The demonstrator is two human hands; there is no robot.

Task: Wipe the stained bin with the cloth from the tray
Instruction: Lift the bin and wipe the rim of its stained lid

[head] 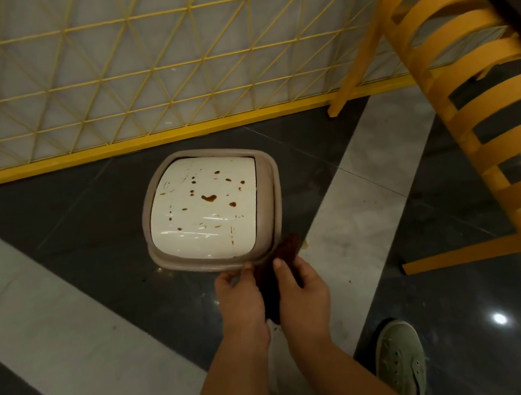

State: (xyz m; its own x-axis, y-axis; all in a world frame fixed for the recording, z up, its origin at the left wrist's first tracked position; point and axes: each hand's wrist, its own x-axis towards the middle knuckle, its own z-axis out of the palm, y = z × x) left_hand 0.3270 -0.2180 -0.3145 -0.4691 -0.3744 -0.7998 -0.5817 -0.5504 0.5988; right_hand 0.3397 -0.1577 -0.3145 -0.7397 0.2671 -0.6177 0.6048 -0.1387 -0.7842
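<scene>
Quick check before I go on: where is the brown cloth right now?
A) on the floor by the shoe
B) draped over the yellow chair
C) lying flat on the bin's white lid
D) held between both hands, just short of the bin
D: the left hand and right hand both grip the brown cloth near the bin, whose stains are unwiped.

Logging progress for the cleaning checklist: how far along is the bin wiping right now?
Done: the dark brown cloth is fetched; the left hand and right hand both hold it just short of the bin. In hand: readying the cloth. Left: all the wiping, since brown stains still dot the white lid.
</scene>
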